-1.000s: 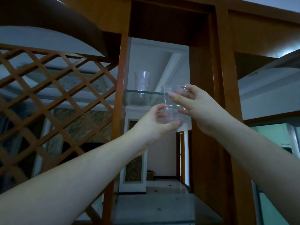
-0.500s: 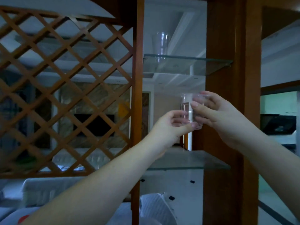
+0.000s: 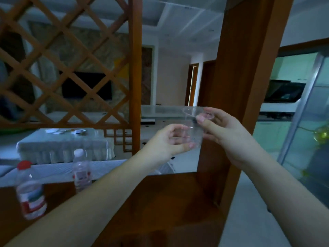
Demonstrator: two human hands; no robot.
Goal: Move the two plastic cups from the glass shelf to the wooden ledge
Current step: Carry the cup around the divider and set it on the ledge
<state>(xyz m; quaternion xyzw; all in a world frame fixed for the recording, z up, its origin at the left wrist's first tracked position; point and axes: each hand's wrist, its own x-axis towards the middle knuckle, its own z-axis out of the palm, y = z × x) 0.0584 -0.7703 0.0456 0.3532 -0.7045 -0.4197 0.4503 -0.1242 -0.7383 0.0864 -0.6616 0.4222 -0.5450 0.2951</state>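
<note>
Head view — forward, downward, close over hands (image 3: 199, 136).

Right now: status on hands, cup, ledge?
Both hands on cup, upright, held above ledge. Two bottles at ledge's left, clear of drop spot.

We look through a wooden lattice screen (image 3: 67, 56) and a thick wooden post (image 3: 243, 72) into a dim room with a dark television (image 3: 87, 88), a covered table (image 3: 65, 145) and a pale floor (image 3: 249, 220).

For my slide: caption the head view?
Both hands hold a clear plastic cup above the brown wooden ledge.
</note>
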